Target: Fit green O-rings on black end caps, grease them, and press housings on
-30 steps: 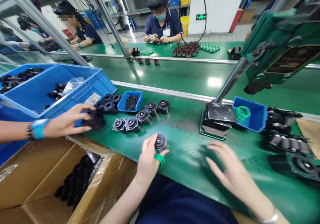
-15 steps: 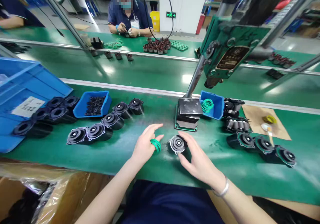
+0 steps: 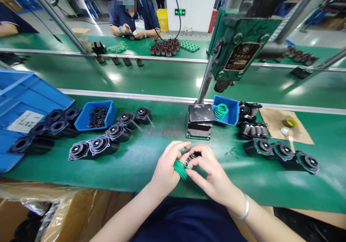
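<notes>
Both hands have come together: the left hand (image 3: 164, 168), green rings (image 3: 180, 169) stacked on its thumb, and the right hand (image 3: 212, 177) curl closed around the black round part (image 3: 192, 155) at the near edge of the bench (image 3: 140, 162). Beyond stands the press base (image 3: 200, 121) — a blue tray (image 3: 233, 108) just beside it.

The green rings (image 3: 180, 169) look like smooth, matt rubber. The black housing (image 3: 192, 155) has a dull, matt black body. The bench mat (image 3: 140, 159) is smooth green with a soft sheen, scuffed grey near the press base (image 3: 200, 121), a dark metal block with a worn top. The conveyor belt (image 3: 151, 78) is glossier and mirrors the lamps. The parts bin (image 3: 81, 124) is smooth blue plastic. The press head (image 3: 238, 36) is green-painted metal on a bare steel column (image 3: 205, 83). The brown paper sheet (image 3: 273, 117) is matt. The bracelet (image 3: 244, 207) is polished silvery metal. The crinkled plastic film (image 3: 32, 198) shines.
</notes>
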A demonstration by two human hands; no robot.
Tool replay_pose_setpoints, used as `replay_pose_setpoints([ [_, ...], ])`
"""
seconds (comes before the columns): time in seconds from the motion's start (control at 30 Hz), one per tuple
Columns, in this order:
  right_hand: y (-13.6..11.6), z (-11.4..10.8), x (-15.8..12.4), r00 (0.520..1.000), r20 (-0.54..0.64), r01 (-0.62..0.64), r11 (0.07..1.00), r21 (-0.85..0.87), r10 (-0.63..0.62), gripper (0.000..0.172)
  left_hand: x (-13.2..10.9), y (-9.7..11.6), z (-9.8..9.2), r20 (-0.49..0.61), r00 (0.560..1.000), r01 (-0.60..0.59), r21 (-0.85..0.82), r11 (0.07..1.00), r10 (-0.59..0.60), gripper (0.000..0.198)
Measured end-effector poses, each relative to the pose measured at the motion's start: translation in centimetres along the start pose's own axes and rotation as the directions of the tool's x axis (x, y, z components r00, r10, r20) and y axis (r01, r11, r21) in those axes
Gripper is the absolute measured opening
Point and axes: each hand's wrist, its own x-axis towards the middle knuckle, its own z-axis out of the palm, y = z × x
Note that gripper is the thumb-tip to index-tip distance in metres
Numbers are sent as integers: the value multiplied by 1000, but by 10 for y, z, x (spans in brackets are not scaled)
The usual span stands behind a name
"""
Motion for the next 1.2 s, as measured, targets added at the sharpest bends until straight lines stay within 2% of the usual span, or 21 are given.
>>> replay_pose_setpoints([
  [0.07,0,1,2,1000,-25,2,999,48,-1,2,-1,1,2,3,1000,-26,18,999,26,30],
  [0.2,9,-10,4,998,-62,-11,997,79,16,2,-5,-3,-3,92,986,-141,32,989,138,31],
  [0.3,21,-22,5,996,-88,10,1000,18,-9,3,-6,-11,-12,29,992,-128,89,988,126,36],
  [0.37,30,-28,6,996,-24,79,992,-95,-82,3,-4,-18,-16,-29,997,-76,89,993,78,32],
  [0.4,35,-31,7,992,32,122,981,-150,-118,4,-2,-22,-17,-19,997,-69,67,995,71,29],
  [0.5,46,-34,8,971,174,202,952,-231,-164,10,4,-34,-12,119,980,-159,-24,987,161,19],
  [0.6,54,-34,9,971,200,171,967,-189,-133,11,9,-40,-5,194,951,-235,-55,970,242,9],
  [0.8,61,-25,3,980,192,-37,998,-44,44,14,13,-43,-6,272,944,-179,-56,982,188,9],
  [0.87,59,-21,-2,980,190,-47,998,-38,53,17,13,-44,-9,300,939,-158,-57,986,168,10],
  [1.0,53,-15,-13,988,151,-2,993,-119,20,41,10,-47,-14,342,930,-141,-7,990,135,12],
  [1.07,53,-11,-18,992,125,6,989,-149,13,37,8,-48,-15,382,918,-116,0,993,107,12],
  [1.2,54,0,-23,997,67,51,975,-217,-38,13,5,-47,-14,411,910,-26,-62,998,49,7],
])
